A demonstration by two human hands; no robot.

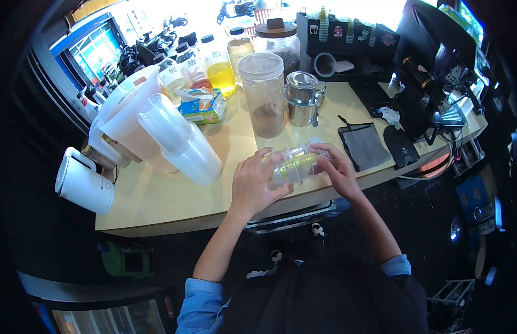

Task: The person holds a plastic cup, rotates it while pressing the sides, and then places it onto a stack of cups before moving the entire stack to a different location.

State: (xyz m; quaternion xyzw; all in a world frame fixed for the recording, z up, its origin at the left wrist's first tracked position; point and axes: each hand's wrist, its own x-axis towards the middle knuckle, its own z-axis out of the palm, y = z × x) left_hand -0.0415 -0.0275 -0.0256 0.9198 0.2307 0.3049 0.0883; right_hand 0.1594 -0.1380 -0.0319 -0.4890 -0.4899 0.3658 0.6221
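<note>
A clear plastic cup (294, 165) with yellow-green markings lies on its side between my hands, close over the counter's front edge. My left hand (254, 179) is wrapped round its left end, thumb below and fingers above. At the other end, the fingers of my right hand (337, 170) close on the cup near its rim. Behind it stand a tall clear canister (262, 94) with brown powder low inside and a steel drip filter pot (303, 100). To the left leans a stack of clear plastic cups (183, 142).
The wooden counter (158, 203) carries a white kettle (84, 181), large translucent pitchers (130, 111), a tissue box (205, 107) and a bottle of yellow liquid (219, 67). On the right are a grey cloth (365, 146), a black mat (400, 146) and a coffee machine (431, 106).
</note>
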